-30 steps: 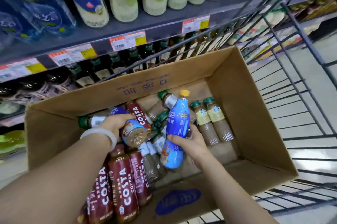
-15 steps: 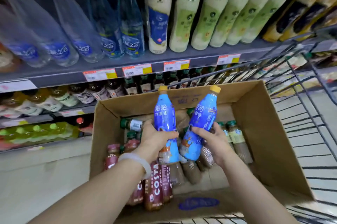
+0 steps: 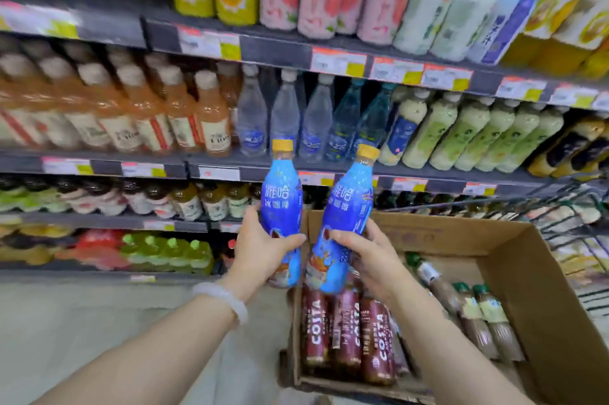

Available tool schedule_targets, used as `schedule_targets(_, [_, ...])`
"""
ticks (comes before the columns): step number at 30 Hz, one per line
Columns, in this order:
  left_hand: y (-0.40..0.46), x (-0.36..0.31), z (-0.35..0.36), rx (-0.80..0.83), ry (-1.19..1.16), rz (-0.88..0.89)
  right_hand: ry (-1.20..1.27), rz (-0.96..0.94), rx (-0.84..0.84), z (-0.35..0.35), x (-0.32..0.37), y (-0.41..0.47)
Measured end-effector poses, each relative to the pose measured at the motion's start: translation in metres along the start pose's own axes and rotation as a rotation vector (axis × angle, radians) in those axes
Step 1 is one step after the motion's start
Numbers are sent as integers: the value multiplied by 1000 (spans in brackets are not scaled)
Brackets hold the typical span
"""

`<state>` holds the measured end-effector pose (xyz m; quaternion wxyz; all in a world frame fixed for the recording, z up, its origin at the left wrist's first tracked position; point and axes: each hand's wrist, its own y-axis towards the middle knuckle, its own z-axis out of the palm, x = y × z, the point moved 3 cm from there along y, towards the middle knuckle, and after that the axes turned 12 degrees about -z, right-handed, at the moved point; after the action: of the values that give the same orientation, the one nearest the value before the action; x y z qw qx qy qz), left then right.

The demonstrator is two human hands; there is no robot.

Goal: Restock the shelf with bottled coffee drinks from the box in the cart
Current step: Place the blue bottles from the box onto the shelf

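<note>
The drinks shelf (image 3: 211, 170) fills the wall ahead, the cardboard box (image 3: 527, 289) below in a wire cart (image 3: 573, 206), dark red Costa bottles (image 3: 346, 332) lying inside. Left hand (image 3: 263, 249) grips one blue coffee bottle (image 3: 281, 200); right hand (image 3: 372, 256) grips another blue bottle (image 3: 346, 216) (both upright, yellow-capped), raised above the box before the shelf.

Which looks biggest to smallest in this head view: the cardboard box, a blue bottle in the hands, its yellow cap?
1. cardboard box, by far the largest.
2. left blue bottle; the right blue bottle looks alike, so unranked against it.
3. yellow cap, smallest.
</note>
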<state>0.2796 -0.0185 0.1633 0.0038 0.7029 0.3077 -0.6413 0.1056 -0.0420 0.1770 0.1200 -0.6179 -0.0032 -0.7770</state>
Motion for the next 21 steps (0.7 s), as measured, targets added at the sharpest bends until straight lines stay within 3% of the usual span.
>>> schedule_targets(12, [-35,-15,-301,-376,-69,168,-45,-85,433,292,-13,-33])
schedule_targets(21, [-54,-17,-439,-589,-146,202,-56,-126,655,438,-14,-45])
